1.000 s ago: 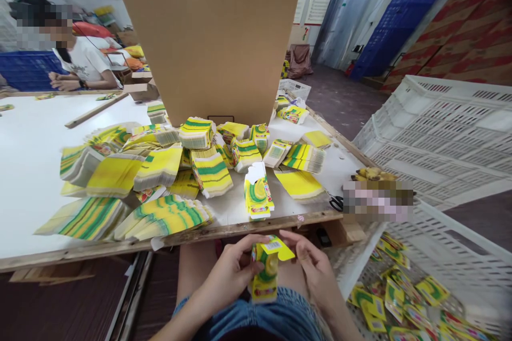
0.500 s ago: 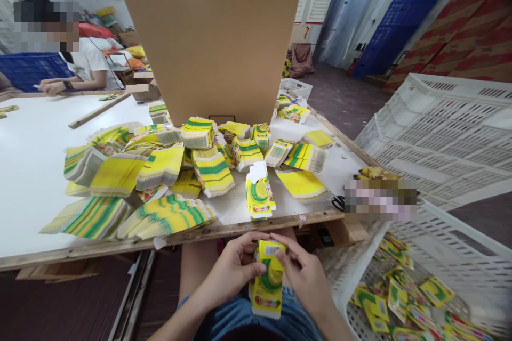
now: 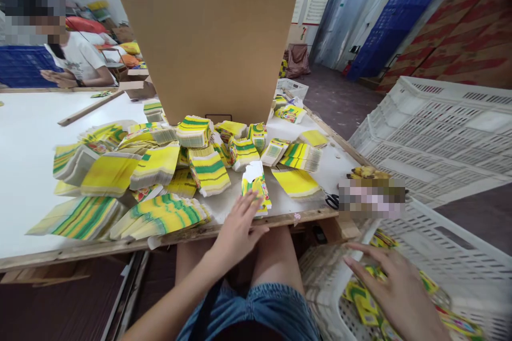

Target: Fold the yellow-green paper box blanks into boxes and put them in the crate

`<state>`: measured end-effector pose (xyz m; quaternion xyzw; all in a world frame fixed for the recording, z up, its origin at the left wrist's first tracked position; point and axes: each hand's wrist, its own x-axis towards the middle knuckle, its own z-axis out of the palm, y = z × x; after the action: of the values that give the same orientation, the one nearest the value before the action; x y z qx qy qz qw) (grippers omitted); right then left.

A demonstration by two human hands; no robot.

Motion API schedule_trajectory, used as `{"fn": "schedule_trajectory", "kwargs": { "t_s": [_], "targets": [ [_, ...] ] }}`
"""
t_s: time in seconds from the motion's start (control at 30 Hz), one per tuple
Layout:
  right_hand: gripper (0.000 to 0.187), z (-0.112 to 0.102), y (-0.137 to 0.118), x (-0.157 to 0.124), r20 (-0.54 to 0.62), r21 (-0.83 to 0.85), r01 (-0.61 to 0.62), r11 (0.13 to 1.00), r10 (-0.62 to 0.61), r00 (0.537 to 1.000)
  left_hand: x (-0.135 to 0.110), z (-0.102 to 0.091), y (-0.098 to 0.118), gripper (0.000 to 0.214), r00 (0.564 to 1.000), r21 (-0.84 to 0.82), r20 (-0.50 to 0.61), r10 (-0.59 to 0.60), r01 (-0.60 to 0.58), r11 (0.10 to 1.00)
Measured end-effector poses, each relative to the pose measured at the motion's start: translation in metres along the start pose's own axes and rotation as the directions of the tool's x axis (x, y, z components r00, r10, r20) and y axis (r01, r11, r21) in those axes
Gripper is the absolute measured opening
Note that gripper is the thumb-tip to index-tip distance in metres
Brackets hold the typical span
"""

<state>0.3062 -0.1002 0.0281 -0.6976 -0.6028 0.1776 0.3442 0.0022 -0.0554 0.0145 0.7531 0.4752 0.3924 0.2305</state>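
Note:
My left hand (image 3: 236,229) reaches to the table's front edge, its fingers stretched out over a small stack of yellow and green folding cartons (image 3: 261,186) with white flaps. The fingertips lie on or just above the top carton; I cannot tell which. Over the white plastic crate (image 3: 452,234) at the lower right, my right hand (image 3: 400,287) is open, fingers apart and nothing in them. Below it, several yellow and green small boxes (image 3: 362,303) lie in the crate, partly hidden by the hand.
Fanned piles of flat cartons (image 3: 160,213) cover the middle of the white table (image 3: 24,170). Behind them stands a large cardboard sheet (image 3: 212,37). Black-handled scissors (image 3: 332,201) lie by the right edge. Stacked white crates (image 3: 440,138) rise at right; a person (image 3: 80,58) sits at far left.
Both hands held a carton above the lap; they have parted. The left went forward to the carton stack, the right went over to the crate. The carton has left the hands.

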Motion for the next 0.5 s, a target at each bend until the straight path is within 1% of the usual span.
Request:
{"fn": "schedule_trajectory", "kwargs": {
  "t_s": [0.03,0.07,0.13,0.17,0.2,0.27,0.33,0.37,0.43,0.5],
  "targets": [
    [0.041,0.000,0.001,0.001,0.032,0.032,-0.026,0.999,0.025,0.999,0.005,0.000,-0.010,0.046,1.000,0.069,-0.003,0.027,-0.026,0.997],
    [0.040,0.005,-0.001,0.000,0.097,0.107,-0.064,0.992,0.054,0.994,0.008,0.001,-0.019,0.035,0.999,0.112,0.000,0.039,-0.038,0.993],
    [0.038,0.028,-0.014,-0.004,0.244,0.311,-0.168,0.935,0.092,0.965,0.010,0.004,-0.029,0.025,0.998,0.145,-0.010,0.060,-0.058,0.988],
    [0.038,0.044,-0.022,-0.006,0.280,0.411,-0.215,0.886,0.102,0.955,0.008,0.005,-0.031,0.025,0.998,0.146,-0.014,0.068,-0.065,0.987],
    [0.041,0.060,-0.030,-0.008,0.281,0.506,-0.266,0.820,0.135,0.950,0.005,0.006,-0.030,0.025,0.997,0.145,-0.017,0.079,-0.076,0.987],
    [0.046,0.090,-0.045,-0.011,0.300,0.658,-0.371,0.655,0.225,0.927,-0.004,0.008,-0.026,0.027,0.995,0.118,-0.013,0.102,-0.100,0.988],
    [0.048,0.112,-0.054,-0.012,0.359,0.738,-0.458,0.496,0.286,0.888,-0.011,0.008,-0.022,0.027,0.994,0.059,-0.016,0.109,-0.108,0.992],
    [0.047,0.120,-0.057,-0.012,0.392,0.755,-0.487,0.439,0.294,0.872,-0.014,0.009,-0.021,0.026,0.994,0.028,-0.022,0.105,-0.105,0.994],
    [0.045,0.131,-0.060,-0.011,0.423,0.771,-0.510,0.381,0.293,0.858,-0.015,0.008,-0.021,0.024,0.996,-0.014,-0.044,0.083,-0.084,0.996],
    [0.043,0.135,-0.064,-0.009,0.418,0.783,-0.504,0.365,0.293,0.860,-0.012,0.007,-0.021,0.023,0.995,-0.020,-0.076,0.058,-0.060,0.998]
  ]
}}
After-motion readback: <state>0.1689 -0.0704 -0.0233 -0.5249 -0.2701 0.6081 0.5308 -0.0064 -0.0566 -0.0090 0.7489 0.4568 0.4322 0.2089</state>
